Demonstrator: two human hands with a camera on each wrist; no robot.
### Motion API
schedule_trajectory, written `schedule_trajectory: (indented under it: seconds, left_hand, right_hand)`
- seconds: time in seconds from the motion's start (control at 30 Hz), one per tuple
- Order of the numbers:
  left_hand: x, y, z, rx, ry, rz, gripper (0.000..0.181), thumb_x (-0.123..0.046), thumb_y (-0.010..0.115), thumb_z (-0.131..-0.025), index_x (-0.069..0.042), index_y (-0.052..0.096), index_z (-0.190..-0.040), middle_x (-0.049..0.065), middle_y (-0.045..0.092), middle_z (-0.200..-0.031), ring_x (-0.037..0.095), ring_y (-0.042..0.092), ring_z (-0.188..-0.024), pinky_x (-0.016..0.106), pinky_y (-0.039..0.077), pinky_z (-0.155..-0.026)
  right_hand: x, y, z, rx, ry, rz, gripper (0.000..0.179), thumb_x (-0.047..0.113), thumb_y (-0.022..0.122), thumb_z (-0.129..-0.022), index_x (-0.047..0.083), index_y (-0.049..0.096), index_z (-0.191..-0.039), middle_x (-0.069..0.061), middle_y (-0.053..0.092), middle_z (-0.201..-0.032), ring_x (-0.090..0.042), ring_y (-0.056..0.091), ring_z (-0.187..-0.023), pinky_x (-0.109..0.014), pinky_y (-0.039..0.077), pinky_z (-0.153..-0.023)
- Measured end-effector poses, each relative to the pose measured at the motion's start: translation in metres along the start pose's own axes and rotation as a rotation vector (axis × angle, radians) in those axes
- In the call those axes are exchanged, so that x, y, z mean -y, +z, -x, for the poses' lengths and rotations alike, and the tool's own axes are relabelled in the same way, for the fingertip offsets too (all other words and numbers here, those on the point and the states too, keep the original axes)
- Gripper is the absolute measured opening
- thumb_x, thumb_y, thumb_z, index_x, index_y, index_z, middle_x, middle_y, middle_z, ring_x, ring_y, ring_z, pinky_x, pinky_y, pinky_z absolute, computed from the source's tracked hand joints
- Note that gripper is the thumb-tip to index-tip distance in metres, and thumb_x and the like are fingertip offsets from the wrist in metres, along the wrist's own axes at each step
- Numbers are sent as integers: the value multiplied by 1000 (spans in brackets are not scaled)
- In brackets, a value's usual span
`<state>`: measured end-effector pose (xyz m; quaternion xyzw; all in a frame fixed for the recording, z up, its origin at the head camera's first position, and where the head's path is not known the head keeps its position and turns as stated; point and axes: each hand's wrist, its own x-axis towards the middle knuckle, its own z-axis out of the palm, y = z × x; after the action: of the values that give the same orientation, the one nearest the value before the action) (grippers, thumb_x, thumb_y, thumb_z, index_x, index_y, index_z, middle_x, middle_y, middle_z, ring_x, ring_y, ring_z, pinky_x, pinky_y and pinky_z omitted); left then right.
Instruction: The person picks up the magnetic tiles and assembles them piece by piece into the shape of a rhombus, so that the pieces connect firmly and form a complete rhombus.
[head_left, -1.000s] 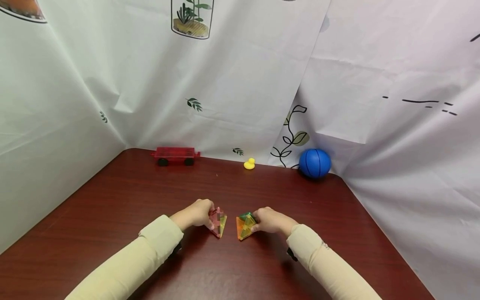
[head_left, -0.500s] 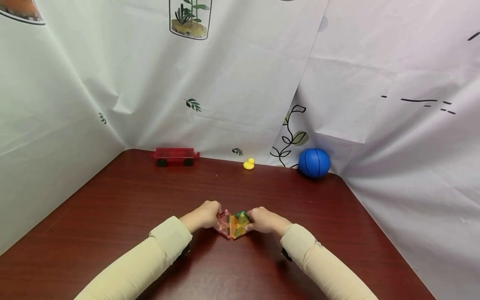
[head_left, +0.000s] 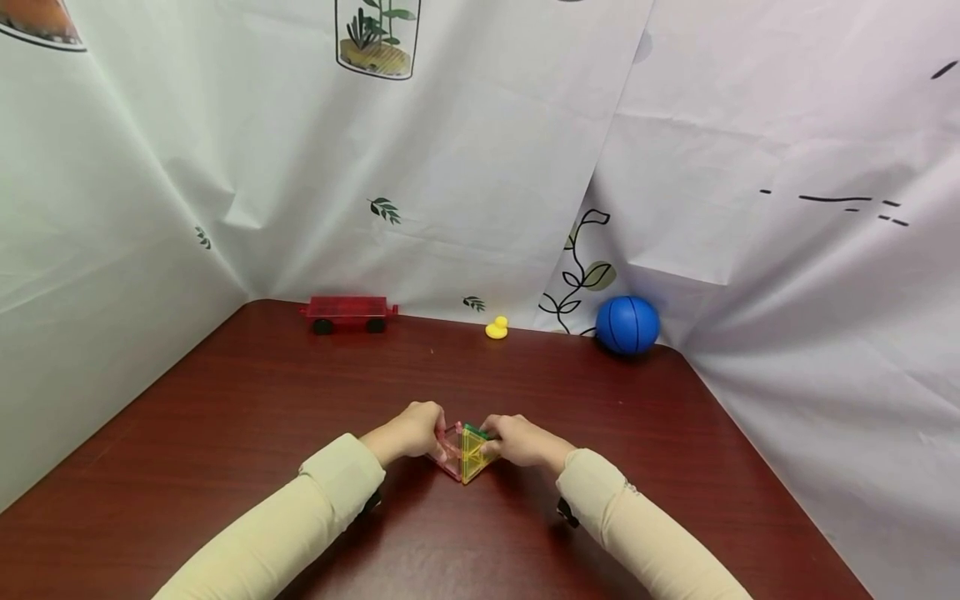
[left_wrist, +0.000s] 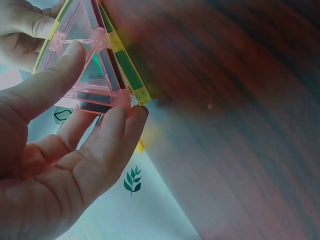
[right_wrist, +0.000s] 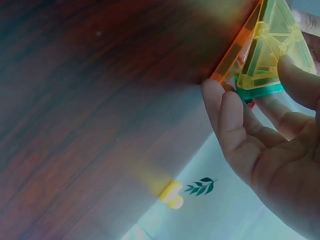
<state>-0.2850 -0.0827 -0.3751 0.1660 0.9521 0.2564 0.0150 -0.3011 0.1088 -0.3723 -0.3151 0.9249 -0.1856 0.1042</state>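
Observation:
My left hand [head_left: 417,432] grips a pink triangular magnetic tile [left_wrist: 82,60], thumb pressed on its face and fingertips along its lower edge. A yellow tile [left_wrist: 131,75] is joined at that piece's side. Opposite it, my right hand [head_left: 519,440] holds a yellow triangular magnetic tile [right_wrist: 272,45], thumb on the front. Orange [right_wrist: 231,52] and green [right_wrist: 260,91] tiles form the other sides of this right-hand piece. The pink and yellow faces meet edge to edge between my hands, low over the dark red tabletop [head_left: 465,542].
Along the back edge stand a red wheeled toy car base [head_left: 348,312], a small yellow duck [head_left: 497,327] and a blue ball [head_left: 627,325]. White printed cloth [head_left: 480,167] hangs behind and at both sides of the table.
My hands have come together, the left moving right and the right slightly left. The gap between the two tile pieces has closed, and the right piece has turned so its yellow face fronts me.

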Motion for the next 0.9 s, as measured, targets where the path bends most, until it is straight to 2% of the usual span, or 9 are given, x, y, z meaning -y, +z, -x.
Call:
schedule_trajectory:
  seconds: [0.13,0.3,0.5,0.67,0.9]
  left_hand:
    - [0,0,0,1,-2,3,33,-13,83,-52,-9,52,-61,-2,48,-59,15,45,-59,27,40,-55]
    - [1,1,0,-5,-3,5,34,-14,84,-52,-9,52,-62,-1,48,-59,15,45,-60,27,40,-56]
    - [1,2,0,-8,-6,13,33,-13,83,-53,-9,52,-63,-2,48,-60,15,46,-61,27,41,-58]
    - [0,3,1,-5,-8,30,32,-12,82,-54,-9,52,-63,-2,48,-60,14,45,-61,27,41,-58]
    - [0,3,1,-14,-16,26,32,-12,83,-53,-9,52,-64,-1,48,-61,15,46,-62,27,41,-58]
  right_hand:
    - [0,0,1,8,22,-7,29,19,62,-81,3,56,-106,-7,61,-99,-18,54,-95,-31,42,-77]
    - [0,-1,2,16,88,34,41,18,70,-73,3,55,-108,-8,58,-101,-21,51,-96,-35,41,-81]
    - [0,-1,2,-3,143,36,47,10,75,-66,2,55,-107,-8,57,-99,-21,51,-88,-35,41,-77]
    - [-3,1,2,-21,172,-54,45,3,74,-64,0,54,-104,-6,56,-88,-15,51,-70,-31,43,-65]
    - [-5,-3,3,-31,202,-284,41,-5,70,-68,-4,52,-104,-8,52,-73,-15,54,-59,-27,46,-52]
